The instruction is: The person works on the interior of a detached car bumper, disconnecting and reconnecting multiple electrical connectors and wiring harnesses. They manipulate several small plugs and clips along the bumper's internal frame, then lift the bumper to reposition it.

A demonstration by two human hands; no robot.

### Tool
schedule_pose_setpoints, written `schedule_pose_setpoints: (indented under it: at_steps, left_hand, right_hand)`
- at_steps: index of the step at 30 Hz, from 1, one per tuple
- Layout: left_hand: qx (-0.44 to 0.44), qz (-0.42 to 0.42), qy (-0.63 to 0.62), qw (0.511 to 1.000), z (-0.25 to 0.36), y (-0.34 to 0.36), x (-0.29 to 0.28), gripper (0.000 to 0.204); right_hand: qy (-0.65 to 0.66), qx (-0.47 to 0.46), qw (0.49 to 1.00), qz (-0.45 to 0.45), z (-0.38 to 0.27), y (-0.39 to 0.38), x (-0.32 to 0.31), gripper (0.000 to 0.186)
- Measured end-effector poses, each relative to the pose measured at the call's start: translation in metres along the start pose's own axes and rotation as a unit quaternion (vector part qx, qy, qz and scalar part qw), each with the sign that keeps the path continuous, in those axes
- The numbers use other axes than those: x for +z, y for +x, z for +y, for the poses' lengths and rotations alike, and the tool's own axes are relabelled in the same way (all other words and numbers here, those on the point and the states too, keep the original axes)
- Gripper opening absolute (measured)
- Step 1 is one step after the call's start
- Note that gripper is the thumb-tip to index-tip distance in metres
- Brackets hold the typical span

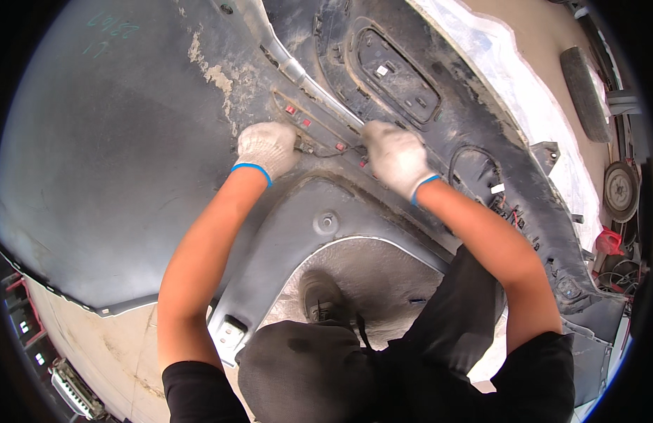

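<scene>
A large dark grey plastic car bumper (122, 141) lies spread out before me, dusty, with patches of dried dirt. I wear white knitted gloves with blue cuffs. My left hand (266, 149) is closed at one end of a short black cable (330, 155), beside a recessed strip of the panel. On the other side, my right hand (398, 158) is closed where the cable meets its fingers, slightly blurred. Small red clips (306, 123) sit along the strip between and above my hands. The fingertips are partly hidden.
An oval recess (397, 74) lies beyond my right hand, and a loop of black wiring (474, 149) to its right. White sheeting (552, 134) lies under the far right edge. A tyre (586, 95), a wheel (621, 190) and a red container (608, 241) are at the right. My shoe (321, 296) shows below.
</scene>
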State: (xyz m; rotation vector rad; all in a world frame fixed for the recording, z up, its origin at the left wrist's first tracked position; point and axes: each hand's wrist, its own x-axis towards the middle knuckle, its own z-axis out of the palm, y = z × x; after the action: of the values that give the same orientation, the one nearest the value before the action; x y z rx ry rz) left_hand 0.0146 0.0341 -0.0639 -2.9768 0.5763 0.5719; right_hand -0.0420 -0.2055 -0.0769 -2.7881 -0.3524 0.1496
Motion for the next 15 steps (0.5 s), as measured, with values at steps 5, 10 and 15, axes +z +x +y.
schedule_pose_setpoints:
  at_steps: [5, 10, 15]
  left_hand:
    - [0.039, 0.107, -0.037, 0.993, 0.029, -0.005, -0.011, 0.024]
    - [0.143, 0.105, -0.103, 0.979, 0.053, 0.005, 0.02, 0.028]
    - [0.149, 0.114, -0.106, 0.976, 0.065, 0.01, 0.025, 0.022]
  right_hand:
    - [0.02, 0.003, 0.992, -0.126, 0.047, -0.029, 0.001, 0.025]
    - [-0.001, 0.029, 0.996, -0.084, 0.027, -0.026, 0.026, 0.037]
    - [0.012, -0.022, 0.999, -0.039, 0.037, -0.028, 0.031, 0.028]
